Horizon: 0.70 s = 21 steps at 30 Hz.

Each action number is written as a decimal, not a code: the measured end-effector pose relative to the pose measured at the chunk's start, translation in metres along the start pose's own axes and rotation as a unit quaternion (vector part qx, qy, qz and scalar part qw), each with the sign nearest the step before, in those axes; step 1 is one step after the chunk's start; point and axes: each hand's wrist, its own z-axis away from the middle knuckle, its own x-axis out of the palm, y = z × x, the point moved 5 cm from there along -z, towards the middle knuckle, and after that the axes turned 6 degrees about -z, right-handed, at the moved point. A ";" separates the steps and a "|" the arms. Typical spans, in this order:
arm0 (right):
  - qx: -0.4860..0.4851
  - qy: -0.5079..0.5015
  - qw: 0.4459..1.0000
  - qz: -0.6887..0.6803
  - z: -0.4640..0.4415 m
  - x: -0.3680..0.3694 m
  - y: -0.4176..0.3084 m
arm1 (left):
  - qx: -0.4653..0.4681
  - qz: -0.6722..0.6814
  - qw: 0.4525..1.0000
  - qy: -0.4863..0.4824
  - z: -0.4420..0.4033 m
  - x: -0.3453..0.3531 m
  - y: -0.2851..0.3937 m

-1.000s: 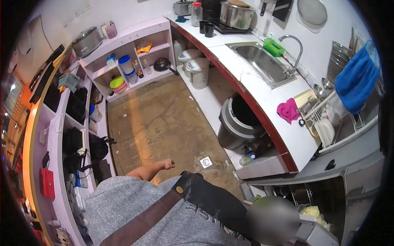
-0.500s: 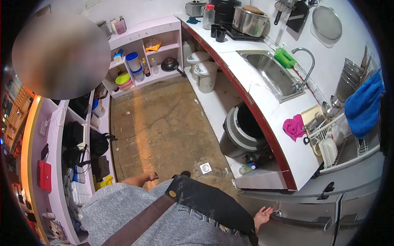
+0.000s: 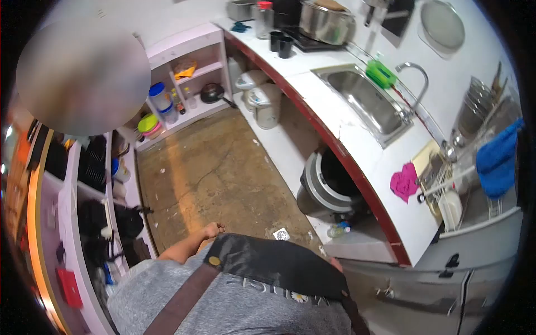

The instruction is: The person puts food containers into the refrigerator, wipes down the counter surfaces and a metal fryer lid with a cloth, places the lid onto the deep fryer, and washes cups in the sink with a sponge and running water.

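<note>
My left hand [image 3: 213, 229] is in front of my body over the brown floor, beside the black apron bib [image 3: 262, 251]. Its fingers look curled, but whether anything is in them is too small to tell. Of my right hand [image 3: 335, 264] only a small part shows past the right edge of the apron, near the grey fridge [image 3: 413, 290]; its fingers are hidden. The fridge doors are shut.
At the right runs a white counter [image 3: 357, 151] with a sink [image 3: 363, 100], a pink cloth [image 3: 404, 182] and a dish rack. Under it stands a grey bin [image 3: 318, 187]. Pink shelves [image 3: 125, 195] line the left side. A floor drain [image 3: 281, 234] lies ahead.
The open fridge door has been closed. My right hand has moved from the fridge handle area back toward the apron. The view has shifted and turned slightly.
</note>
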 end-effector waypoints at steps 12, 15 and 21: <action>0.170 0.630 0.740 0.164 -0.182 -0.340 -0.184 | -0.074 0.169 0.983 0.006 -0.095 -0.127 0.005; 0.370 0.551 0.685 0.299 -0.197 -0.359 -0.136 | -0.089 0.205 0.974 0.026 -0.122 -0.161 -0.011; 0.436 0.640 0.509 0.377 -0.280 -0.373 -0.205 | -0.141 0.244 0.956 0.079 -0.162 -0.226 -0.081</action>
